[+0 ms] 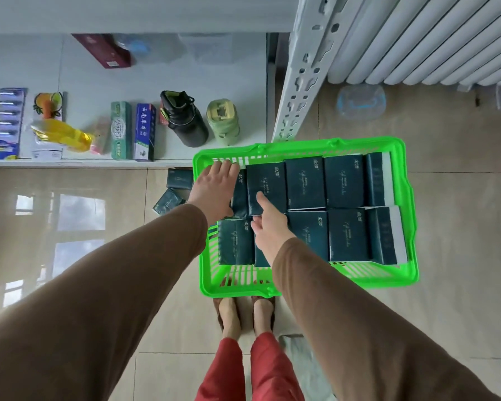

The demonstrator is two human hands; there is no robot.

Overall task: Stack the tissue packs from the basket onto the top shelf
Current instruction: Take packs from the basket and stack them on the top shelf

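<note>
A bright green plastic basket (402,215) sits on the tiled floor and holds several dark teal tissue packs (343,180) in two rows. My left hand (214,189) lies flat over the basket's far left corner, fingers spread, covering part of a pack (240,195) there. My right hand (269,227) reaches in beside it, thumb resting on the neighbouring pack (268,183), fingers extended; it grips nothing that I can see. Two more teal packs (168,201) lie on the floor left of the basket. The top shelf's edge (128,13) shows as a pale band at the frame's top.
A lower white shelf (70,164) carries toothpaste boxes (133,131), a black bottle (182,123), a green bottle (223,123) and a yellow packet (61,134). A perforated shelf upright (301,73) rises right of it. A white radiator (431,39) is far right. My slippered feet (243,311) stand against the basket.
</note>
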